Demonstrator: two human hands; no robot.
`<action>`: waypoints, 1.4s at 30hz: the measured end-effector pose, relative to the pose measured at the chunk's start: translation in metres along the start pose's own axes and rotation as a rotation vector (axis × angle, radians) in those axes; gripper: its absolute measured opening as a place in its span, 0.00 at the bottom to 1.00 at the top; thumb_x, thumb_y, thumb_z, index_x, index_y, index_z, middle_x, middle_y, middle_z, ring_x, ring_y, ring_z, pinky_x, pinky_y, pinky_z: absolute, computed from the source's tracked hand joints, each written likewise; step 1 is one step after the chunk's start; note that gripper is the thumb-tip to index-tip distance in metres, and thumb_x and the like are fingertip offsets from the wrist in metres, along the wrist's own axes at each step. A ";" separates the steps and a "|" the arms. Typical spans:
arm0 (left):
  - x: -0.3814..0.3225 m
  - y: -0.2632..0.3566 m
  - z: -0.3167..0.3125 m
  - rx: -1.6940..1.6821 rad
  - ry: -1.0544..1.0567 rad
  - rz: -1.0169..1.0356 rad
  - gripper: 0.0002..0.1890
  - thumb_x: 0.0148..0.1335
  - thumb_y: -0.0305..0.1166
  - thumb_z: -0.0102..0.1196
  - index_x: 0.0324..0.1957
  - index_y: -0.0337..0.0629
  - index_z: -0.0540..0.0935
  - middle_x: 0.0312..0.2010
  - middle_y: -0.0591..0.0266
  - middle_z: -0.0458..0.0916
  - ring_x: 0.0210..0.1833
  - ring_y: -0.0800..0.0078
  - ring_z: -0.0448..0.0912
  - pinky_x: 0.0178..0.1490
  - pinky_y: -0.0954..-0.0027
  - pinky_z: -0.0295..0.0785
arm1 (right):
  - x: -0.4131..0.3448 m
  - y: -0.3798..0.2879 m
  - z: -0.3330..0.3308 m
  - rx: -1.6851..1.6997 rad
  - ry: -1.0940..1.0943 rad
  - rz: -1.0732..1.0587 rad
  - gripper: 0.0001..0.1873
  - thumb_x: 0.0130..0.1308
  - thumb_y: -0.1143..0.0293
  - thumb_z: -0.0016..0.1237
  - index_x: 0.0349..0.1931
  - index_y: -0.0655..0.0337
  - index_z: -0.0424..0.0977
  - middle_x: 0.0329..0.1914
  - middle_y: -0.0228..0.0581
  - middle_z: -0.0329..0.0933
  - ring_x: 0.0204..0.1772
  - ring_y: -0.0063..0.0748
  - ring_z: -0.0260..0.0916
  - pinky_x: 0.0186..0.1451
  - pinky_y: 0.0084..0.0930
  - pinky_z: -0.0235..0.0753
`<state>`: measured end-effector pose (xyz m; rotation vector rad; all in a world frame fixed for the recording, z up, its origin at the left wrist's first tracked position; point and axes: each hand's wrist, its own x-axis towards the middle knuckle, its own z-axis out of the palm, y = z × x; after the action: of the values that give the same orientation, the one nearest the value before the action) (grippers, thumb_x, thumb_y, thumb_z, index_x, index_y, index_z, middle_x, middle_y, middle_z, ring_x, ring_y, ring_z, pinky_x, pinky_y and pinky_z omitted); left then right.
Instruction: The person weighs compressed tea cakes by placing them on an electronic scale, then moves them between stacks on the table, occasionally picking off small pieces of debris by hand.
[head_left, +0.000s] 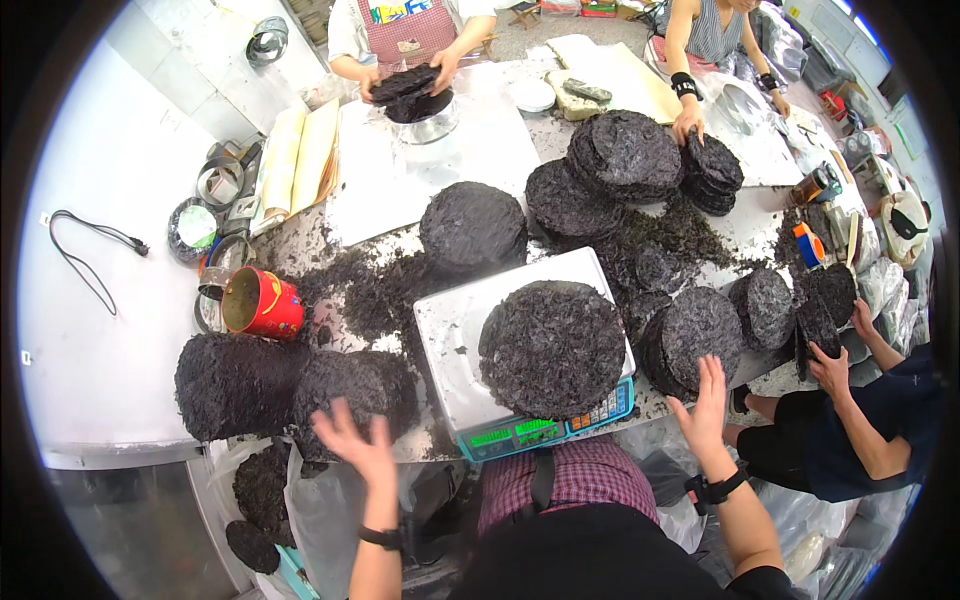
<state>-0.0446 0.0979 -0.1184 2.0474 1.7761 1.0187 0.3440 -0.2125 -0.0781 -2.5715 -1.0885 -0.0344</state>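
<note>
A round cake of dark dried seaweed (551, 349) lies on the silver pan of a digital scale (457, 330), overhanging part of its lit display and keypad. Slightly blurred, my left hand (360, 442) is raised with fingers apart and holds nothing. It is nearest a stack of seaweed cakes (349, 394) at the table's front left, left of the scale. My right hand (705, 412), also empty with spread fingers, is in front of another stack (701, 330) right of the scale. I cannot tell whether it touches that stack.
A red bucket (264, 304) and metal rings (221, 182) stand left. Loose seaweed (390, 292) litters the table behind the scale. One person holds seaweed over a metal ring mould (431, 127); others handle a small stack (709, 172) and cakes (817, 326) on the right.
</note>
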 end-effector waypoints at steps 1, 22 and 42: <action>0.007 -0.033 -0.004 0.043 0.093 -0.142 0.46 0.47 0.37 0.63 0.65 0.39 0.51 0.66 0.43 0.46 0.69 0.52 0.47 0.69 0.53 0.44 | -0.001 0.012 0.001 -0.069 -0.048 -0.011 0.35 0.46 0.71 0.58 0.56 0.68 0.61 0.62 0.51 0.57 0.65 0.49 0.53 0.67 0.38 0.54; 0.000 -0.042 -0.031 -0.860 0.011 -0.820 0.29 0.50 0.29 0.63 0.50 0.26 0.66 0.46 0.50 0.73 0.49 0.66 0.71 0.51 0.67 0.66 | 0.000 0.057 0.004 0.083 0.034 0.043 0.18 0.56 0.79 0.46 0.49 0.66 0.67 0.68 0.48 0.51 0.68 0.51 0.50 0.67 0.36 0.53; -0.077 0.118 -0.111 -1.342 -0.362 -0.664 0.33 0.54 0.20 0.52 0.62 0.39 0.54 0.58 0.52 0.64 0.59 0.60 0.67 0.60 0.58 0.66 | 0.013 -0.271 -0.007 0.822 -0.602 -0.975 0.34 0.52 0.60 0.56 0.57 0.68 0.60 0.63 0.52 0.59 0.64 0.49 0.58 0.63 0.37 0.62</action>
<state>-0.0261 -0.0293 0.0059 0.6712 0.9194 1.0355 0.1636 -0.0310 0.0136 -1.1745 -1.9334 0.7958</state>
